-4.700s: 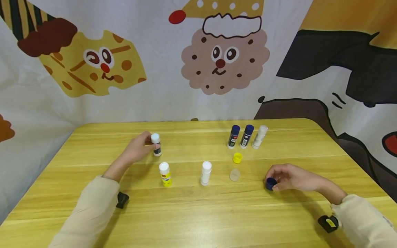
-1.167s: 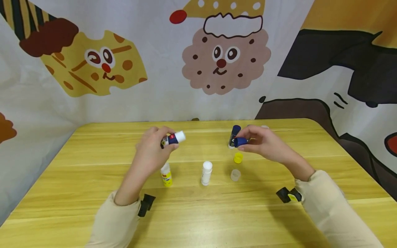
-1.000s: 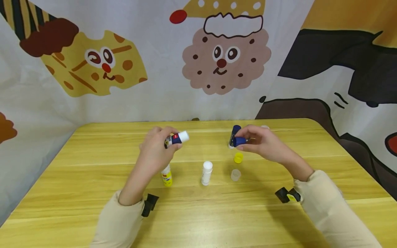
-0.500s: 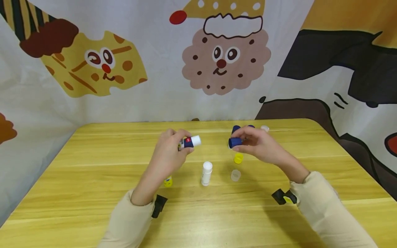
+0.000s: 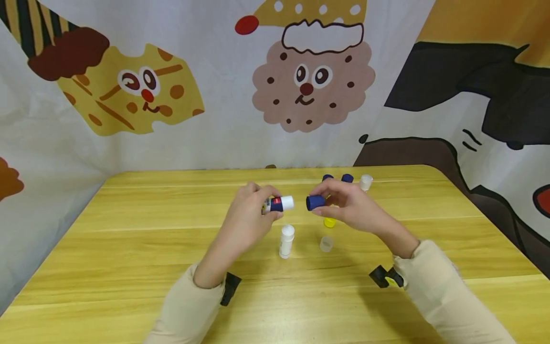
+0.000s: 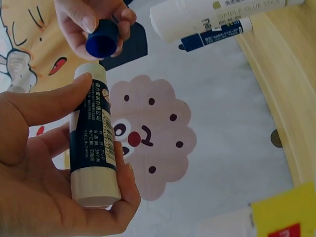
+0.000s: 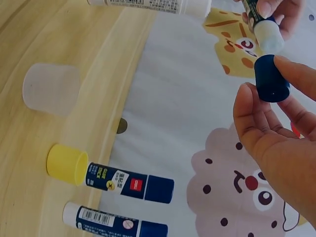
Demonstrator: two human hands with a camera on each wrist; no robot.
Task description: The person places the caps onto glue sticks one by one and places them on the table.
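Observation:
My left hand (image 5: pixel 248 222) holds a navy-and-white glue stick (image 6: pixel 94 143) above the table, its white end pointing right. Thumb and fingers wrap its labelled barrel. Facing it, my right hand (image 5: pixel 352 208) pinches a navy cap (image 7: pixel 271 79) with the hollow side turned toward the glue stick. A small gap separates cap and white end in the head view. Below the hands stands an uncapped white glue stick (image 5: pixel 285 242). To its right are a translucent cap (image 5: pixel 326 244) and a yellow cap (image 5: pixel 329 223), partly under my right hand.
Behind my right hand stand two navy-capped glue sticks (image 5: pixel 347 178) and one white glue stick (image 5: pixel 366 182), largely covered. A yellow glue stick (image 6: pixel 281 212) shows in the left wrist view, hidden in the head view. A cartoon-print cloth (image 5: pixel 223 143) hangs behind the wooden table (image 5: pixel 129 248).
My left hand has picked the glue stick up off the table and carried it right. My right hand has lifted the navy cap and moved left, so the two are now close together.

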